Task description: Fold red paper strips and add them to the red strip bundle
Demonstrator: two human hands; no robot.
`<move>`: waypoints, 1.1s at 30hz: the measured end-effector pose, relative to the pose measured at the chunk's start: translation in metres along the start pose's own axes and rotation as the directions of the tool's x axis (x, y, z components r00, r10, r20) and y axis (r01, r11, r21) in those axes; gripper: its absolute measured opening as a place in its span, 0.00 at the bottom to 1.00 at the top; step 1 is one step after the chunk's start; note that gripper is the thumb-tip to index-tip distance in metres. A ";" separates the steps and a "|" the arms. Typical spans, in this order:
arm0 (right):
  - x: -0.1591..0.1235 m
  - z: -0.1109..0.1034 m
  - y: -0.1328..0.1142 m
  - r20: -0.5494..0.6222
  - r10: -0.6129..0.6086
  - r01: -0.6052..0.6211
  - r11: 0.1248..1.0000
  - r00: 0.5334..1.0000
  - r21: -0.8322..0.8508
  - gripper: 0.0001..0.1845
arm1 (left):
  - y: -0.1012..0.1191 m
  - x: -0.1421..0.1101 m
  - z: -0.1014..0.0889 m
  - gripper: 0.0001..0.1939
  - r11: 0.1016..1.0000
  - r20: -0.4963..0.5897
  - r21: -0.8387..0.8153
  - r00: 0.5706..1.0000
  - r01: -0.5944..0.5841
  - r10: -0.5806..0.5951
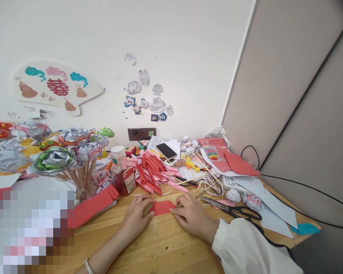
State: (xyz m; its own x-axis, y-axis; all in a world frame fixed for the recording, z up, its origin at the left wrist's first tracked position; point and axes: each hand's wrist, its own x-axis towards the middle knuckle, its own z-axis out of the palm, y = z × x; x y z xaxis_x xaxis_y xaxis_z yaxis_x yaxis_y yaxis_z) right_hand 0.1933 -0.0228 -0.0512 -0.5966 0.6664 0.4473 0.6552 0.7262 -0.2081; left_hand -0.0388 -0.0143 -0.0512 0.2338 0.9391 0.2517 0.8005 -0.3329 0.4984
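Note:
A small piece of folded red paper lies on the wooden table between my two hands. Its left end is pinched by my left hand, thumb toward me and fingers curled over it. At the opposite end, my right hand grips the corner between thumb and bent fingers. Just behind the paper is a heap of folded red and pink paper strips. Black-handled scissors rest to the right of my right hand, partly behind my sleeve.
Paper flowers on sticks and a stack of red paper stand at left. A jar of red liquid, a phone, a yellow glue gun, bead strings and crumpled paper crowd the back. A black cable crosses at right.

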 end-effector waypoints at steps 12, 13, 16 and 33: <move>0.006 -0.006 0.004 0.062 0.126 -0.125 0.992 0.990 -0.029 0.20 | 0.031 -0.023 -0.011 0.17 0.912 0.141 0.032 0.905 -0.410 0.402; 0.007 -0.005 0.004 0.074 0.107 -0.107 0.994 0.991 -0.013 0.21 | 0.038 -0.026 -0.013 0.15 0.880 0.177 0.027 0.869 -0.473 0.462; 0.010 -0.005 0.005 0.126 0.019 -0.025 0.999 0.992 0.045 0.20 | 0.046 -0.029 -0.012 0.06 0.878 0.182 0.060 0.870 -0.475 0.459; 0.007 -0.013 0.006 0.049 -0.055 0.047 0.987 0.997 0.155 0.15 | 0.013 -0.015 -0.005 0.11 0.824 0.011 0.366 0.887 -0.433 0.461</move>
State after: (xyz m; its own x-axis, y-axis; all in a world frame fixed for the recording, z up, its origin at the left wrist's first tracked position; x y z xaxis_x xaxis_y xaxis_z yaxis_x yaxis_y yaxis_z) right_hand 0.1990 -0.0163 -0.0386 -0.6534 0.6330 0.4151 0.5467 0.7739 -0.3196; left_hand -0.0342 -0.0332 -0.0445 0.5826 0.6808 0.4440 0.7605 -0.6493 -0.0022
